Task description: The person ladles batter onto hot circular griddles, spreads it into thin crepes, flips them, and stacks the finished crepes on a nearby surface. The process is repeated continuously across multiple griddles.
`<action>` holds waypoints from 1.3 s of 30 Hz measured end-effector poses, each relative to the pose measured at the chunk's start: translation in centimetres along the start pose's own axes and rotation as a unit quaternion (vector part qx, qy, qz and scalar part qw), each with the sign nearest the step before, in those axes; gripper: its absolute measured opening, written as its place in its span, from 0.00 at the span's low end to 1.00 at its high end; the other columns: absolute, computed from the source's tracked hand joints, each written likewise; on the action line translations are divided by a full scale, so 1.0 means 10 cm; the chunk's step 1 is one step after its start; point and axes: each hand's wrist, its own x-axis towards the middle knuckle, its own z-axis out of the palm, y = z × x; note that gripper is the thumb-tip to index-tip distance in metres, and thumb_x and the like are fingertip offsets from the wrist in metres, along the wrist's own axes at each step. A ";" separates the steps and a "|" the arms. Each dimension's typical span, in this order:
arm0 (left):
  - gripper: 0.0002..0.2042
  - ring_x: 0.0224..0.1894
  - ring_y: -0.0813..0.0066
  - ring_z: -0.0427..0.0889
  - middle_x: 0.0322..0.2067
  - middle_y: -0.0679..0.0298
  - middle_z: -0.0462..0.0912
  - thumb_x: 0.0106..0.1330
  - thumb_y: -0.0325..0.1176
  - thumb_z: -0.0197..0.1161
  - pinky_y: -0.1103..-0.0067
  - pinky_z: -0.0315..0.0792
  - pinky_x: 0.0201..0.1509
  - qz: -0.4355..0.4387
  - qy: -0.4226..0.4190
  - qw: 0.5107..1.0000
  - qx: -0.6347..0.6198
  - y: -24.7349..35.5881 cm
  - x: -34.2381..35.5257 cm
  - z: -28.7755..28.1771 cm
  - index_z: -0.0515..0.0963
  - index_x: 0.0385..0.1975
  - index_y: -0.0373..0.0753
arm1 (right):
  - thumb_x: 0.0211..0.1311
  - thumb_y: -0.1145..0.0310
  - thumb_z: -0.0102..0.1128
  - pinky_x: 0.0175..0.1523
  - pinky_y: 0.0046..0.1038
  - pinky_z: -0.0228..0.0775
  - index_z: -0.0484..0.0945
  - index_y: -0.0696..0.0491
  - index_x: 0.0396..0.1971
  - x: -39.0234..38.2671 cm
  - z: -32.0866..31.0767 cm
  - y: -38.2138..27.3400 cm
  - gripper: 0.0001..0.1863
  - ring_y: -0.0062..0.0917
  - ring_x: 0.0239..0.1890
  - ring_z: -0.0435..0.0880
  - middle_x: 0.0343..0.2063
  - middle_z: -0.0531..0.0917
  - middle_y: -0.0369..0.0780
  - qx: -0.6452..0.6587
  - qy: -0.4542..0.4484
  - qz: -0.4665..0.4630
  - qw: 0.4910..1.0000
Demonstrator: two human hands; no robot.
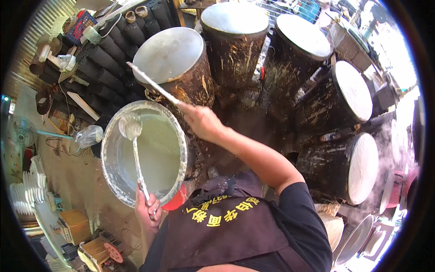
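My left hand [147, 209] is closed round the long handle of a metal ladle [130, 126]. The ladle's bowl is over the far left part of a wide tub [105, 156] holding a pale, milky liquid [156, 149]. Whether the bowl touches the liquid I cannot tell. In my right hand [203, 122] is a long, thin, pale stick [154, 83], gripped at its near end. Its far end reaches over the left side of a dark drum-shaped stove with a round greyish-white top [174, 52]; I cannot tell if they touch.
More dark drums with white round tops [234, 18] curve round to the right, with steam near the lower right one [362, 167]. Black cylinders [106, 56] are stacked at the far left. A red container [176, 198] stands beside the tub, and a fan [21, 131] is at left.
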 end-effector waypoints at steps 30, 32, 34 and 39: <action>0.21 0.15 0.90 0.61 0.18 0.73 0.67 0.75 0.40 0.45 0.90 0.59 0.14 0.243 0.273 0.861 0.353 -0.63 0.71 -0.34 0.62 0.66 0.44 | 0.57 0.75 0.58 0.41 0.32 0.75 0.72 0.49 0.59 -0.41 -0.51 0.69 0.26 0.36 0.35 0.85 0.36 0.82 0.50 0.091 -0.285 -0.092 0.950; 0.20 0.19 0.87 0.66 0.25 0.71 0.75 0.75 0.39 0.46 0.86 0.64 0.20 0.201 0.296 0.862 0.360 -0.81 0.70 -0.31 0.67 0.63 0.40 | 0.56 0.73 0.60 0.36 0.38 0.73 0.74 0.46 0.57 -0.35 -0.46 0.49 0.25 0.42 0.29 0.81 0.25 0.79 0.49 0.070 -0.349 -0.076 0.931; 0.18 0.21 0.84 0.71 0.28 0.67 0.80 0.74 0.35 0.48 0.83 0.68 0.26 0.306 0.309 0.802 0.409 -1.00 0.79 -0.32 0.69 0.61 0.38 | 0.56 0.72 0.59 0.34 0.39 0.73 0.74 0.44 0.57 -0.43 -0.25 0.55 0.25 0.41 0.27 0.81 0.23 0.77 0.48 0.049 -0.318 -0.104 0.941; 0.17 0.34 0.75 0.80 0.33 0.59 0.83 0.70 0.29 0.52 0.77 0.75 0.43 0.373 0.377 0.652 0.542 -1.01 0.72 -0.19 0.72 0.57 0.35 | 0.55 0.73 0.60 0.34 0.40 0.73 0.75 0.43 0.55 -0.53 -0.27 0.63 0.25 0.42 0.26 0.80 0.23 0.77 0.47 -0.041 -0.340 -0.099 0.934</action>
